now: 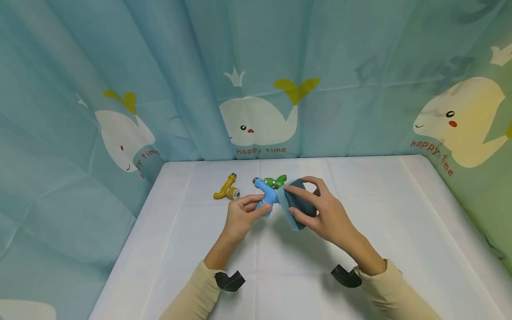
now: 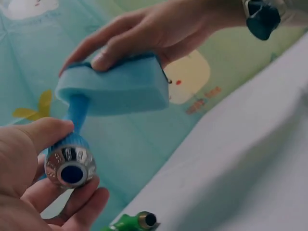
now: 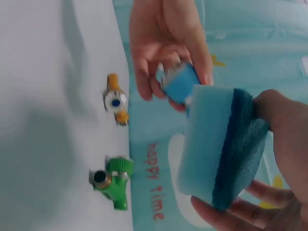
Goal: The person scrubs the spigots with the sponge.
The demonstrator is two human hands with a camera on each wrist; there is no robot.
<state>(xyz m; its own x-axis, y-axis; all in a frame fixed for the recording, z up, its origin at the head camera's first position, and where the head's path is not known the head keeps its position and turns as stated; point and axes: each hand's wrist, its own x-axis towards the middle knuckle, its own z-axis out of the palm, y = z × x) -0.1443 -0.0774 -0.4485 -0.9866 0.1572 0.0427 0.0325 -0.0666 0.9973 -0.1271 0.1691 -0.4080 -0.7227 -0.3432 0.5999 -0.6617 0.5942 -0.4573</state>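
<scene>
**Sponge against the blue tap**

Both sleeves [image 1: 200, 289] frame the bottom of the head view, and from them my hands meet above the white table [image 1: 400, 249]. My left hand [image 1: 240, 218] grasps the blue tap [image 1: 267, 195] by its base, thumb and fingers curled round the ribbed metal end [image 2: 70, 166], holding it up off the table. My right hand [image 1: 326, 211] clasps a blue sponge [image 1: 296, 203], thumb on one side and fingers on the other, its dark scouring face toward my palm. The light face of the sponge presses against the tap's upper end.

Just behind the blue tap, a green tap [image 1: 277, 181] lies on the table. To its left, a little apart, lies a yellow tap [image 1: 225, 188]. Blue whale-print curtains [image 1: 256, 89] hang round the table's far sides.
</scene>
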